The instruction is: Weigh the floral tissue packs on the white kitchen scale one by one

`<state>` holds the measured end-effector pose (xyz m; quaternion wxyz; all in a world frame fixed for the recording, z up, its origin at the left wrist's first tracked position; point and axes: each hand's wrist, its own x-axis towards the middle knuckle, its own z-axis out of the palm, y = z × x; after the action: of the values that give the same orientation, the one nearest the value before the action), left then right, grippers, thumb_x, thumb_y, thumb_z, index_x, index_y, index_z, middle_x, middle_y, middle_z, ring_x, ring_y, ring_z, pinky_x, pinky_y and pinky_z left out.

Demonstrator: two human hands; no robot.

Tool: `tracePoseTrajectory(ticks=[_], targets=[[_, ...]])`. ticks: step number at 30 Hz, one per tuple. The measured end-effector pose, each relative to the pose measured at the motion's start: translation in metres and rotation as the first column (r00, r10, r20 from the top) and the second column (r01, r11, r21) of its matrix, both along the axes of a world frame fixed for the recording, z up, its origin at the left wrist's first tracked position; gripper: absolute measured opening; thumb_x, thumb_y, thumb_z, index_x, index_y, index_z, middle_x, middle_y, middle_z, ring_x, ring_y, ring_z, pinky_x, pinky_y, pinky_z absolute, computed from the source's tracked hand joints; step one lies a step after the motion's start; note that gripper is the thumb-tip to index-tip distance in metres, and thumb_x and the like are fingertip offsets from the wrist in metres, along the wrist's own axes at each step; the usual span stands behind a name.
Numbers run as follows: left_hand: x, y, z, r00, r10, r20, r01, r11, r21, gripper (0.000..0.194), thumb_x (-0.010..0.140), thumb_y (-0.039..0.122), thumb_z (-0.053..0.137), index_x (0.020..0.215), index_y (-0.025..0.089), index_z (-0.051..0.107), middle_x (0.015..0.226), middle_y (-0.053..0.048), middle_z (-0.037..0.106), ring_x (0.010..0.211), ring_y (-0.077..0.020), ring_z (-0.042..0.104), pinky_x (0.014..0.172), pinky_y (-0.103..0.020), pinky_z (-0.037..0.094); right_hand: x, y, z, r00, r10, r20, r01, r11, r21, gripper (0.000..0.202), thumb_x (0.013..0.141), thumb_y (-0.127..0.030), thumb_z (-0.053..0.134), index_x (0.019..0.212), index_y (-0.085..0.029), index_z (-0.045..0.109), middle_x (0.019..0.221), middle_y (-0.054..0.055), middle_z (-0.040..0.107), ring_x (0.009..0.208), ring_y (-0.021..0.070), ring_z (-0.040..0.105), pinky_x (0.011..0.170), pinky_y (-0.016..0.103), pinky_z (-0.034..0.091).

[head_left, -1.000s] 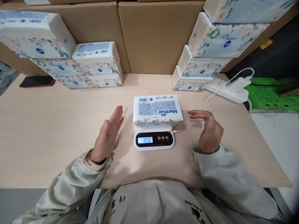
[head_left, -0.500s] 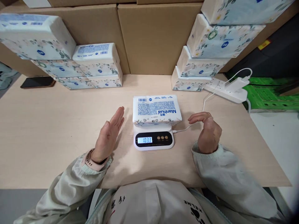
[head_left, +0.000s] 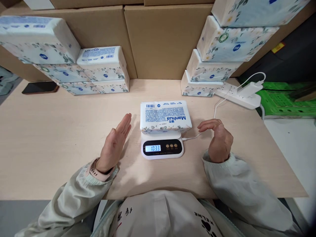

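Note:
A floral-printed tissue pack (head_left: 165, 116) lies flat on a white kitchen scale (head_left: 163, 148), whose lit display reads 103.3. Left of the scale, my left hand (head_left: 114, 142) rests edge-down by the table with its fingers stretched out, apart from the pack and holding nothing. On the other side, my right hand (head_left: 217, 140) is bent at the wrist, its fingers extended toward the pack without touching it. A thin white cable (head_left: 194, 137) runs from the scale past the right hand's fingertips.
Tissue packs (head_left: 103, 62) are stacked at the back left, and a taller stack (head_left: 212, 70) stands at the back right. A power strip (head_left: 240, 95) with a plugged-in charger sits beside it. A phone (head_left: 40, 87) lies far left. Cardboard boxes (head_left: 170, 42) line the back edge.
My right hand has shifted very slightly to the left. The left hand, the pack and the display reading are unchanged.

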<state>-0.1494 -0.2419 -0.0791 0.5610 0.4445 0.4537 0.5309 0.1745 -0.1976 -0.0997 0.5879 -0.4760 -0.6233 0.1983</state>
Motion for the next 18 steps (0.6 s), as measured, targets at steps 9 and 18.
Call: tracePoseTrajectory(ticks=[9,18], targets=[[0.0003,-0.0009,0.0000,1.000,-0.005,-0.002,0.005,1.000,-0.002,0.068,0.104,0.072,0.042,0.156,0.032,0.058,0.174,0.001,0.037,0.169,-0.0268,0.018,0.141,-0.051,0.008,-0.0004,0.0005,-0.0015,1.000,-0.001,0.002,0.001,1.000,0.008,0.056,0.109,-0.051,0.036,0.071,-0.029,0.070,0.076,0.004,0.072,0.079,0.0261,0.067,0.085,0.048,0.045],[0.0006,-0.0011,0.0002,1.000,-0.004,0.004,0.004,1.000,0.001,0.069,0.102,0.074,0.044,0.154,0.032,0.060,0.173,0.000,0.038,0.169,-0.0279,0.019,0.141,-0.051,0.010,-0.0011,-0.0008,0.0006,1.000,-0.001,0.015,0.001,1.000,-0.011,0.057,0.109,-0.054,0.036,0.071,-0.028,0.069,0.076,0.005,0.071,0.079,0.0259,0.067,0.084,0.048,0.047]])
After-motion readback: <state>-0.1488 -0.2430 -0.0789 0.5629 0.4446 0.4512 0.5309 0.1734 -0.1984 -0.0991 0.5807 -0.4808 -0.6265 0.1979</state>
